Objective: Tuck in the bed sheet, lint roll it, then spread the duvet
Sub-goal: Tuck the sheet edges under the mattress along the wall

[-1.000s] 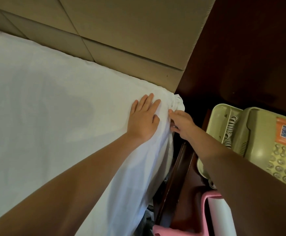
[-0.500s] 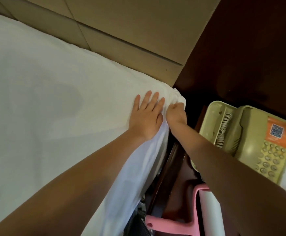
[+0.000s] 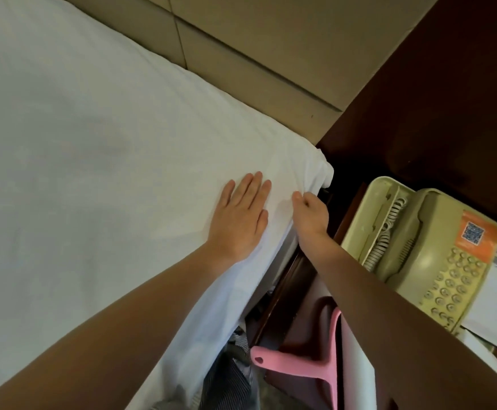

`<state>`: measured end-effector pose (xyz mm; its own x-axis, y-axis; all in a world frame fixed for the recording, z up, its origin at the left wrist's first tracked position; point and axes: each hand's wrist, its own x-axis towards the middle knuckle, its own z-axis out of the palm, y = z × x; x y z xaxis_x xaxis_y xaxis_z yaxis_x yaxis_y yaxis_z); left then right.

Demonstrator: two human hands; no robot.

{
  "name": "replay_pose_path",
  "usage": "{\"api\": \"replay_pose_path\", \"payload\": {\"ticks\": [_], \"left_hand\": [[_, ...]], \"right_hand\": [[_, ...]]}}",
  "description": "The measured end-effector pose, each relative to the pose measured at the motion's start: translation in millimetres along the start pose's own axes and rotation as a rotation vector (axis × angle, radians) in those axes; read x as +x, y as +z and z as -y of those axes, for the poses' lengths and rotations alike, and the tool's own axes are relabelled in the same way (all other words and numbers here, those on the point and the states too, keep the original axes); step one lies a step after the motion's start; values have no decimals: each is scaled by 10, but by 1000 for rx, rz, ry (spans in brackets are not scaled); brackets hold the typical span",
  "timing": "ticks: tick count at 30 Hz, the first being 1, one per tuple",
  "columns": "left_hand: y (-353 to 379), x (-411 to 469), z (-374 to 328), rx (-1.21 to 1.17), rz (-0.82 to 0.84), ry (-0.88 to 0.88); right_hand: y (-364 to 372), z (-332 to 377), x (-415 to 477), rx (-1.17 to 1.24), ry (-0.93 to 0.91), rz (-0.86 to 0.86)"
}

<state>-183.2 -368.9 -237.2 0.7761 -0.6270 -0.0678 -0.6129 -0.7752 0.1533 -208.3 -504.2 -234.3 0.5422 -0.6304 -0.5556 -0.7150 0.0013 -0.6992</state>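
Observation:
A white bed sheet (image 3: 93,149) covers the mattress and hangs loose over its right edge. My left hand (image 3: 240,216) lies flat on the sheet near the top right corner, fingers straight. Just right of it, my right hand (image 3: 311,214) is at the mattress edge with its fingers curled down into the sheet fabric; the fingertips are hidden. The sheet's corner (image 3: 324,173) is bunched beyond my right hand. A pink-handled lint roller (image 3: 303,365) lies on the nightstand below my right forearm. No duvet is in view.
A beige padded headboard (image 3: 256,54) runs behind the bed. The dark wooden nightstand (image 3: 306,321) sits close beside the mattress, holding a beige corded telephone (image 3: 427,250). Striped fabric (image 3: 229,380) shows in the narrow gap below the hanging sheet.
Both hands have drawn back from the bunched corner along the mattress edge. My left hand stays flat; my right hand still works the sheet edge.

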Motion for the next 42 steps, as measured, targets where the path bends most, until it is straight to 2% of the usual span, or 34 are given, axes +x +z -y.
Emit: {"api": "replay_pose_path", "payload": {"ticks": [3,6,9,13,17,19,23,26,28,31,34,38,40,42], "left_hand": [[21,-269,41,6,35,96],[38,-401,77,28,50,152],[43,-415,60,28,48,126],[32,-488,90,39,56,126],[-18,-841,190,59,83,148],[-5,-1055,230,36,83,134],[-33,-1441,247,29,46,-21],[-109,-1815,261,28,178,-88],[-134,-2083,267,4,220,-103],[-160,-2449,288,-28,235,-30],[-134,-2776,332,-20,239,10],[-67,-3162,394,-46,201,-4],[-29,-3310,431,-56,240,-3],[-26,-3406,434,-57,268,-12]], "right_hand": [[65,30,-88,71,63,-46],[119,-116,-316,61,107,95],[147,-309,-504,-16,50,176],[126,-283,-515,-122,-29,64],[292,-276,-693,-68,63,-91],[418,-370,-902,-24,101,-87],[530,-691,-1477,-42,162,3],[542,-743,-1679,-186,138,54],[517,-686,-1780,-273,70,-29],[513,-679,-1927,-214,-1,-132],[648,-787,-2238,-29,60,-62],[847,-1208,-2753,-46,263,92],[843,-1385,-2823,-167,202,147],[753,-1440,-2794,-282,110,103]]}}
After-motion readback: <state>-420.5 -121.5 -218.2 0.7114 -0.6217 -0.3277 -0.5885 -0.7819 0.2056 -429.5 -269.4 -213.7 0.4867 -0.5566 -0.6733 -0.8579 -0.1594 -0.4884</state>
